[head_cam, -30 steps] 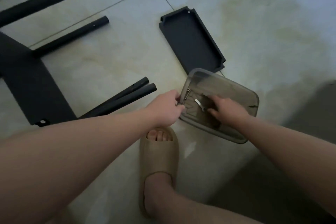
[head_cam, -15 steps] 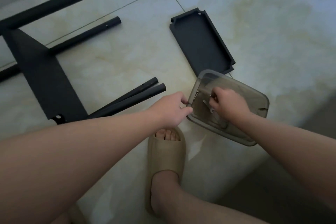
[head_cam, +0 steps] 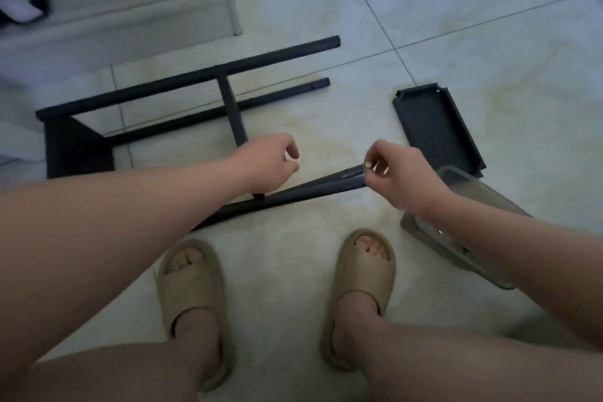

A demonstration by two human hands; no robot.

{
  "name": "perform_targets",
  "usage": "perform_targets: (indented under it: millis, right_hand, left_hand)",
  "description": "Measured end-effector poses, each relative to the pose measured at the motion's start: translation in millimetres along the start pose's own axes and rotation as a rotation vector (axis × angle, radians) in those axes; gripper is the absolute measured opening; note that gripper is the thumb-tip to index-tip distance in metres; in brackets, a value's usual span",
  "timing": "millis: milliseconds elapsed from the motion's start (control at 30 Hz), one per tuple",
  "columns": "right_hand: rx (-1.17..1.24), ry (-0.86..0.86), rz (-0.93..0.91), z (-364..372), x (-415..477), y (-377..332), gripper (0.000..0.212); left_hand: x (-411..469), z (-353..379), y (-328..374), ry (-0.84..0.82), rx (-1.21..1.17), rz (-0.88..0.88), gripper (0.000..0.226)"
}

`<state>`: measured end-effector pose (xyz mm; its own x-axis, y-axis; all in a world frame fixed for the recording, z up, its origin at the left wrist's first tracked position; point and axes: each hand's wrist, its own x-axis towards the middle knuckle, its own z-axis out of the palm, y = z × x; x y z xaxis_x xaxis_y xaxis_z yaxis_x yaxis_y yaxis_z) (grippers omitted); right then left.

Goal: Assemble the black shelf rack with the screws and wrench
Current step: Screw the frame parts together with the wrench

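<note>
A small silvery screw [head_cam: 367,164] is pinched between thumb & forefinger of the R hand [head_cam: 403,173]; only its round head is shown. It is held right at the upper-R end of the pair of black tubes [head_cam: 280,197], which are laid side by side on the floor. Whether screw & tube touch can't be told.

The tubes' long axis is run from lower L, under the L forearm, up toward the R hand, so that end is pointed almost straight at the screw. A small hole seems to be marked near it. The R hand is clearly the nearer one to that end.

The L hand [head_cam: 266,163] is hung just above the tubes' middle, fingers curled in. Nothing is seen in it, but a small part inside can't be ruled out.

Judged step: the screw is to be fed into the tube end, w/ the L hand probably needed to steady the tubes. The rack frame [head_cam: 195,75] is seen lying beyond the L hand, and the shelf tray [head_cam: 437,127] beyond the R.
</note>
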<state>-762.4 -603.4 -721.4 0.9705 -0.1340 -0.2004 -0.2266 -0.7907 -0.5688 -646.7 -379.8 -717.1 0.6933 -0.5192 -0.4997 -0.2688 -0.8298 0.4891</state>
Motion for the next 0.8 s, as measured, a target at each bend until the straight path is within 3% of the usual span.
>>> perform_targets:
  millis: [133, 267, 433, 533, 800]
  right_hand:
    - [0.005, -0.103, -0.079, 41, 22, -50, 0.004]
    - [0.004, -0.287, -0.145, 80, 38, -73, 0.005]
    - [-0.226, -0.565, -0.241, 114, 46, -72, 0.013]
    - [-0.289, -0.607, -0.267, 125, 47, -63, 0.012]
    - [-0.342, -0.564, -0.348, 134, 54, -44, 0.005]
  left_hand:
    - [-14, -19, -61, 0.064, 0.008, -0.104, 0.019]
    - [-14, -15, -105, -0.041, 0.000, -0.221, 0.034]
    - [6, 1, -126, -0.117, -0.267, -0.237, 0.045]
    - [20, 7, -124, -0.119, -0.470, -0.211, 0.035]
    - [30, 23, -130, -0.072, -0.643, -0.161, 0.022]
